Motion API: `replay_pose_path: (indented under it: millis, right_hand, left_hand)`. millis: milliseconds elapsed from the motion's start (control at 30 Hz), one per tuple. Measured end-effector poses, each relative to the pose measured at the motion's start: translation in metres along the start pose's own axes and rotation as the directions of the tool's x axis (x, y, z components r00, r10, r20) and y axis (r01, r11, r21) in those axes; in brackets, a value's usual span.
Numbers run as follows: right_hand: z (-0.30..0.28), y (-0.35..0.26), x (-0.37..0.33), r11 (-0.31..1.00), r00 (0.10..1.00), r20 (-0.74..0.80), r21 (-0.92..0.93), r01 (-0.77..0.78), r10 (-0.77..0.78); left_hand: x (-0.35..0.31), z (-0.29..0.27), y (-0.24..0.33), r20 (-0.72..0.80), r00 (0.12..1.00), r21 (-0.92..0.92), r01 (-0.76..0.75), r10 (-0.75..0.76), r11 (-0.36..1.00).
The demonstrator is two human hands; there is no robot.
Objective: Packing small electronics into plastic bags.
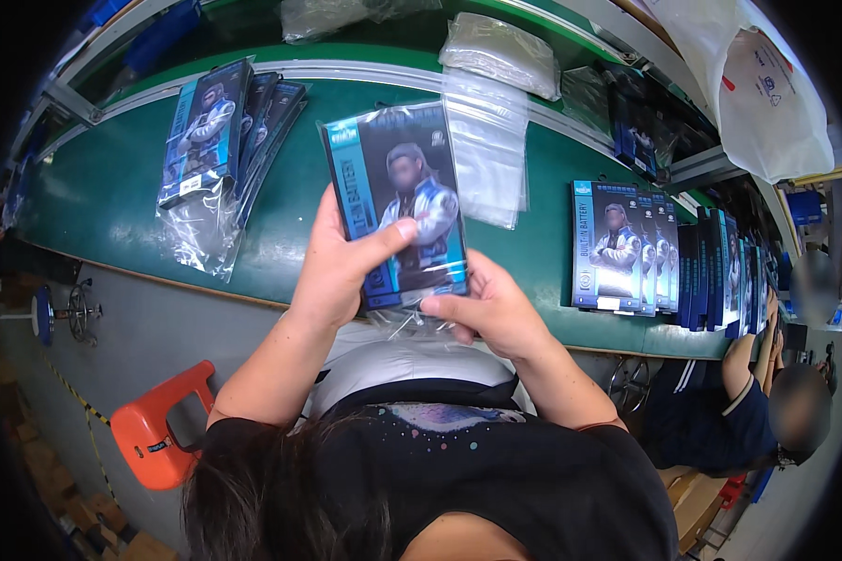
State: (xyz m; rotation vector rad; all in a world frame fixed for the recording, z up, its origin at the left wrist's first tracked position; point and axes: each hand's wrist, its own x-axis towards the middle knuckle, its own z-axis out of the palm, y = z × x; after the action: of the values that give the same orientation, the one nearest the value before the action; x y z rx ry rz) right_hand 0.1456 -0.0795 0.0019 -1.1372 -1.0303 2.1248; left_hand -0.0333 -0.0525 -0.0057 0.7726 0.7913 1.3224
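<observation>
A flat dark-blue battery box (398,178) in a clear plastic bag is held up over the front edge of the green bench. My left hand (341,248) grips its left side, thumb across the front. At its lower right corner, my right hand (486,304) pinches the box and the loose bag end, thumb in front. The bag's open or loose end (412,323) crumples below the box. Beyond it lies a stack of flat clear bags (485,150). To the left, several bagged boxes (201,136) lie overlapped. On the right, unbagged boxes (617,245) are fanned in a row.
The green bench (281,220) runs across the view, with a metal rail along its back. A bundle of plastic bags (500,56) sits at the rail. A white bag (767,112) hangs at the upper right. An orange stool (164,425) stands lower left. Another person (711,402) sits at right.
</observation>
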Motion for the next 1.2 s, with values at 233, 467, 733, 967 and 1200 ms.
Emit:
replay_pose_path:
  millis: [233, 467, 733, 967, 1200]
  right_hand:
    - [-0.025, -0.024, -0.011, 0.855, 0.969, 0.042, -0.461, 0.236, -0.244]
    - [-0.046, -0.047, -0.004, 0.825, 0.942, -0.006, -0.486, 0.29, -0.335]
    - [-0.028, -0.04, 0.015, 0.712, 0.723, -0.187, -0.45, 0.539, -0.665]
    - [-0.014, -0.046, 0.039, 0.719, 0.656, -0.302, -0.369, 0.589, -0.692]
    - [0.035, -0.052, 0.102, 0.882, 0.921, -0.152, -0.38, 0.279, -0.358]
  left_hand:
    - [-0.005, -0.011, 0.013, 0.132, 0.959, 0.097, 0.237, -0.249, 0.967]
    - [-0.014, -0.028, 0.019, 0.45, 0.752, 0.282, 0.392, -0.482, 0.876]
    - [-0.013, -0.042, 0.086, 0.342, 0.889, 0.512, 0.095, -0.304, 0.853]
    - [0.02, -0.111, 0.208, -0.154, 0.961, 0.721, -0.051, 0.232, 0.691]
    - [0.088, -0.162, 0.178, -0.328, 0.938, 0.666, 0.315, -0.114, 0.676]
